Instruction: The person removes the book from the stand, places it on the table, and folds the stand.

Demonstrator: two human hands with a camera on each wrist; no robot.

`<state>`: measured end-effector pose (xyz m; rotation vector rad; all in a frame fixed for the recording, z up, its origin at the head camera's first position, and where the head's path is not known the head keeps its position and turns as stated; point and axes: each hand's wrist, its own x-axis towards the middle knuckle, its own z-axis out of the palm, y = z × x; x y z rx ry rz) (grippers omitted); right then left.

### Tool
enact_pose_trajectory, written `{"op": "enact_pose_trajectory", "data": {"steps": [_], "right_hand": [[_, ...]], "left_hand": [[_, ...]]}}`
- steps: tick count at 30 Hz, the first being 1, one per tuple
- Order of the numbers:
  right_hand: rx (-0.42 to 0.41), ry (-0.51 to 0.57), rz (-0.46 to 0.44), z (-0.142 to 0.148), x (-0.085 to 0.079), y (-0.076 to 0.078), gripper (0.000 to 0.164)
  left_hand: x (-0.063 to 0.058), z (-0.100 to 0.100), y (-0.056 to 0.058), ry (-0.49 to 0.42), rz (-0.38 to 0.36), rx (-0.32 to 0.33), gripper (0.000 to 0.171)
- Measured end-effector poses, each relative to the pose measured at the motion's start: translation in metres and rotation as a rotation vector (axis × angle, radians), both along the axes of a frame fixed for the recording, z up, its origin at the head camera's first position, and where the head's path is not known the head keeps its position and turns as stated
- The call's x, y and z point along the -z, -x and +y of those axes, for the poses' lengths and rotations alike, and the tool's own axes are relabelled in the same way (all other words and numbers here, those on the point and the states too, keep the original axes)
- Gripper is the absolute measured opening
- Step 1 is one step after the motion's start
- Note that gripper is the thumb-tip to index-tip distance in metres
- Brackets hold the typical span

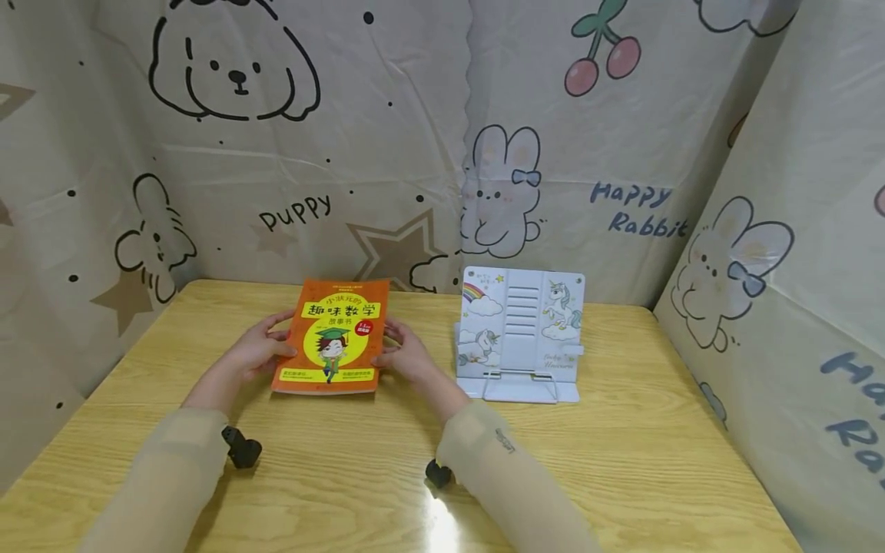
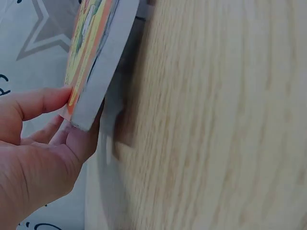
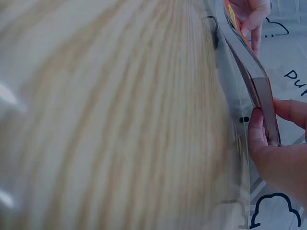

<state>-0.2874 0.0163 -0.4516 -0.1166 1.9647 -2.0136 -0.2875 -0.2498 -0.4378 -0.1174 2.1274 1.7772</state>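
An orange paperback book (image 1: 333, 307) with a cartoon child in a green cap on its cover is held between both hands, raised off the tabletop. My left hand (image 1: 263, 347) grips its left side, thumb on the cover and fingers underneath. On the opposite side, my right hand (image 1: 408, 352) pinches the book's edge the same way. The left wrist view shows the page block (image 2: 105, 62) edge-on, with a shadow on the wood below. In the right wrist view the book (image 3: 261, 86) looks slightly bowed between the two hands.
To the right of the book stands a white book stand (image 1: 522, 322) with unicorn and rainbow prints and a wire page holder (image 1: 520, 388) along its lower ledge. Both rest on or over a wooden table (image 1: 359, 476). Printed curtains (image 1: 387, 153) hang behind and at the sides.
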Motion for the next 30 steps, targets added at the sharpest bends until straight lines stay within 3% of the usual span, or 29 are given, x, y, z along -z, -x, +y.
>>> {"op": "enact_pose_trajectory", "data": {"steps": [10, 20, 25, 30], "right_hand": [[0.001, 0.043, -0.006, -0.013, 0.011, 0.008, 0.08], [-0.027, 0.033, -0.013, -0.017, 0.014, 0.009, 0.083], [-0.042, -0.07, 0.002, -0.016, 0.007, 0.006, 0.086], [-0.094, -0.144, 0.053, -0.017, 0.009, 0.007, 0.073]], "left_hand": [[0.006, -0.007, 0.011, 0.114, -0.036, -0.027, 0.085], [0.007, -0.02, 0.014, 0.418, 0.131, 0.145, 0.078], [0.011, -0.028, 0.016, 0.461, 0.176, 0.188, 0.076], [0.009, -0.033, 0.011, 0.493, 0.231, 0.215, 0.074]]}}
